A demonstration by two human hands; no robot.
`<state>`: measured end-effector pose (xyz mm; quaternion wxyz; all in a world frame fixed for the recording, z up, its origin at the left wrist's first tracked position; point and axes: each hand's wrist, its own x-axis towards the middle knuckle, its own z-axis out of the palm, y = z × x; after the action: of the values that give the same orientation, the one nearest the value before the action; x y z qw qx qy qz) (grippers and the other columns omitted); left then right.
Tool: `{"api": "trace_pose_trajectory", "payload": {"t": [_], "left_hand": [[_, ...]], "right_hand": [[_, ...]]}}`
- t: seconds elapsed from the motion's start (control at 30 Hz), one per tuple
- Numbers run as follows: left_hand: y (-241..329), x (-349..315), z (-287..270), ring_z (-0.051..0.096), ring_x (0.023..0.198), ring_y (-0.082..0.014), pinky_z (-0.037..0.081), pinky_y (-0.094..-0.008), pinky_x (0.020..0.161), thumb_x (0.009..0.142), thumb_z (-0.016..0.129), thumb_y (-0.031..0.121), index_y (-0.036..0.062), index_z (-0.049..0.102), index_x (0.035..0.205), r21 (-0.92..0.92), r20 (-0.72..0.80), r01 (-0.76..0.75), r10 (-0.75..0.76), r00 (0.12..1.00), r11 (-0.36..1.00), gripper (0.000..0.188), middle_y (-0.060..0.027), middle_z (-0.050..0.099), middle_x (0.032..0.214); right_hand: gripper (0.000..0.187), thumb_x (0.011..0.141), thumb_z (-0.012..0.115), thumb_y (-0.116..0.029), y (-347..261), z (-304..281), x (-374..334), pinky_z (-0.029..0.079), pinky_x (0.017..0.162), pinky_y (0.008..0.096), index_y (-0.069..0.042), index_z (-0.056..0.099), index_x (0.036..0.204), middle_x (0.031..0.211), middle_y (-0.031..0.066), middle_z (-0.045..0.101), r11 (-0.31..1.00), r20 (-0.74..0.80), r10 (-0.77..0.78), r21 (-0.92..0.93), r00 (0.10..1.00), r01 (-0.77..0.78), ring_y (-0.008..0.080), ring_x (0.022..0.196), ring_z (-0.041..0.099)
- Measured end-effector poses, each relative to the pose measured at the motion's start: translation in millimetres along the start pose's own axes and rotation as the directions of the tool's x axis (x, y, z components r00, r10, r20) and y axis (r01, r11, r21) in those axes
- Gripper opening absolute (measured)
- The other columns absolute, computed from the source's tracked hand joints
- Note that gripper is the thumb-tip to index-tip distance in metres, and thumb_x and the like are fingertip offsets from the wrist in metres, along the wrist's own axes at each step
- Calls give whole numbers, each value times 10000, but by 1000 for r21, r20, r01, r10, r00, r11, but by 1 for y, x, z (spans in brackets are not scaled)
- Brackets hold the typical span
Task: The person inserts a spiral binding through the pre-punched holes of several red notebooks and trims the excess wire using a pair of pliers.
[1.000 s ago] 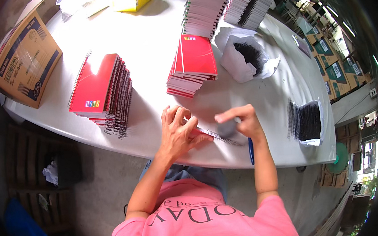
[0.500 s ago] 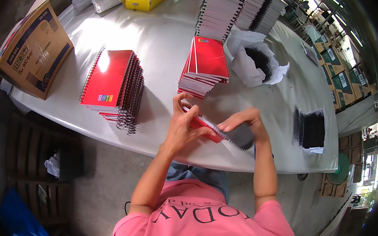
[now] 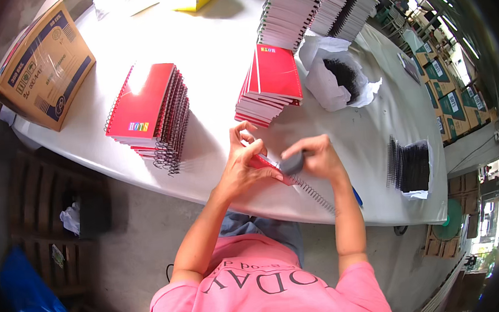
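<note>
My left hand (image 3: 240,167) is closed around a small red notebook (image 3: 288,180), held on edge above the table's near side. A dark spiral coil (image 3: 316,197) sticks out from the notebook's edge toward the lower right, partly threaded at its upper end. My right hand (image 3: 322,157) is closed on a dark grey rounded object (image 3: 292,164) against that edge; motion blurs it and its kind is unclear. Just beyond my left hand lies a fanned stack of red-covered notebooks (image 3: 275,72) without coils. To the left stands a stack of coil-bound red notebooks (image 3: 142,100).
A cardboard box (image 3: 49,69) stands at the far left of the white-covered table (image 3: 210,100). White paper holding black coils (image 3: 343,78) lies right of centre, another bundle of coils (image 3: 412,169) at the right edge. Taller stacks of coil-bound books (image 3: 288,12) stand behind.
My right hand has moved up and left with the dark object, from beside the coil to the notebook's edge, uncovering more coil. My left hand keeps its hold.
</note>
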<state>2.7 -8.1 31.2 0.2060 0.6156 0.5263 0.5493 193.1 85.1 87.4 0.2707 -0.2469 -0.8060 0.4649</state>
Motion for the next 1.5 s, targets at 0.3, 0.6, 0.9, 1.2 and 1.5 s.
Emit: {"api": "trace_pose_trajectory", "payload": {"t": [0.3, 0.6, 0.9, 1.2, 1.5], "left_hand": [[-6, 6, 1, 415, 914, -218, 447, -381, 735, 454, 923, 270, 81, 560, 728, -20, 19, -52, 53, 998, 998, 493, -103, 325, 1188], [-15, 12, -2, 404, 1018, -300, 425, -425, 871, 399, 917, 370, 83, 504, 848, -56, 17, -116, 117, 993, 992, 674, -132, 343, 1138], [-23, 9, 1, 412, 877, -208, 424, -332, 799, 370, 952, 362, 76, 297, 1002, -241, 55, 201, -193, 980, 950, 953, -75, 341, 1000], [-19, 15, -1, 407, 922, -213, 413, -323, 842, 428, 945, 337, 70, 270, 1063, -223, 88, 140, -123, 989, 965, 964, -81, 321, 1019], [-27, 12, 2, 416, 898, -185, 422, -302, 813, 431, 952, 321, 87, 248, 1007, -290, 102, 190, -167, 981, 938, 939, -76, 320, 1026]], "right_hand": [[310, 603, 580, 148, 2, 0, 2, 533, 688, 280, -21, 720, 823, 808, 113, 707, 995, -119, -95, -6, 988, 95, 206, 741, 687], [273, 618, 617, 118, -20, 17, 5, 530, 681, 277, -23, 723, 827, 813, 117, 708, 945, -44, -311, 91, 949, 314, 216, 750, 689], [243, 660, 612, 142, -15, 17, 20, 508, 661, 255, -23, 706, 813, 799, 106, 703, 977, -45, -63, -208, 997, 52, 156, 742, 674], [196, 670, 638, 79, 6, 18, 19, 498, 610, 270, -20, 708, 824, 760, 102, 700, 992, -127, -87, -102, 988, 74, 168, 671, 666], [263, 661, 598, 121, -22, 34, 29, 509, 647, 266, -23, 713, 849, 793, 95, 708, 991, -105, -134, -11, 985, 134, 117, 714, 657]]}}
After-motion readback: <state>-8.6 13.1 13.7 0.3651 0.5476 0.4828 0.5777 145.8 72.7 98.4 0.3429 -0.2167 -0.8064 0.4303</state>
